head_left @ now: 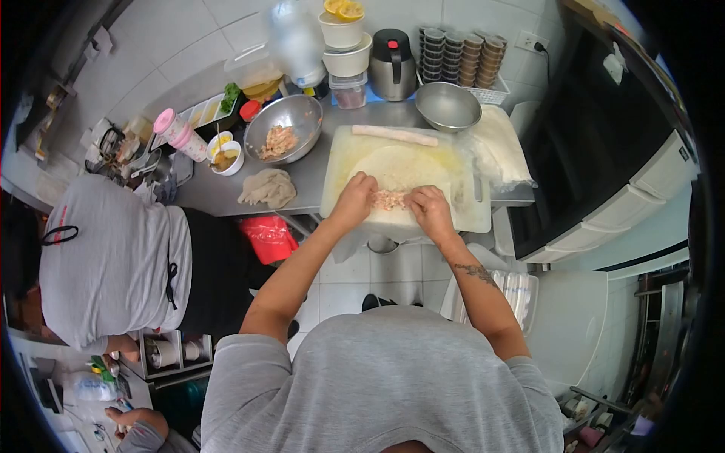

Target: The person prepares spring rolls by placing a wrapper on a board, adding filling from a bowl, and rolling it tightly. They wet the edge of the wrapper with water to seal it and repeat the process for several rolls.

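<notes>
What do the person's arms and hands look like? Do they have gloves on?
No gloves: the left hand and right hand are both bare, and no rings or watch show. The short sleeves of a grey T-shirt end above the elbows. A dark tattoo marks the right forearm.

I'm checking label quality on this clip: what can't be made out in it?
Head view: fingertips of the left hand and right hand curl under, hiding their grip on the filling.
Stacked cups: too small to see contents.
Wrapper near edge: covered by the hands.
Frame corners: cut off by the dark lens rim.
</notes>
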Demonstrator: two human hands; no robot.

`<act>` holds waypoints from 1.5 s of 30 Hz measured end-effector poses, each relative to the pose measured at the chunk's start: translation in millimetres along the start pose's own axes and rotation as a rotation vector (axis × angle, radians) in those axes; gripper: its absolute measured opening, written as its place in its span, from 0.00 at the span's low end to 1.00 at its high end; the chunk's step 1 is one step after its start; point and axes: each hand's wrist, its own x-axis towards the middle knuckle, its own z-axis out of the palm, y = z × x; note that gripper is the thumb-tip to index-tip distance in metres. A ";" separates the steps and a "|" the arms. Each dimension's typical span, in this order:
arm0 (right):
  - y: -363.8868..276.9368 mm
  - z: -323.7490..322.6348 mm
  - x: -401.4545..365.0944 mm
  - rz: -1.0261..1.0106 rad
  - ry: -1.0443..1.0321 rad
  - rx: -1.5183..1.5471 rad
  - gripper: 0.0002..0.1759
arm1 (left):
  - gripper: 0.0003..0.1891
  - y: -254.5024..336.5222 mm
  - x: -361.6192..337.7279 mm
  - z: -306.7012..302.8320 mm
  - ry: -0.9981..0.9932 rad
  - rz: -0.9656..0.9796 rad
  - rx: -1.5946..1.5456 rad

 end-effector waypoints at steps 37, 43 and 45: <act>-20.6 -23.8 -15.0 0.039 -0.220 -0.228 0.49 | 0.53 -136.2 87.9 -202.2 -0.819 -0.563 0.621; -20.0 -23.5 -14.7 0.054 -0.218 -0.221 0.51 | 0.58 -144.0 104.2 -209.7 -1.001 -0.726 0.374; -20.7 -23.0 -14.4 0.076 -0.215 -0.224 0.51 | 0.55 -156.5 98.0 -197.5 -0.975 -0.549 0.422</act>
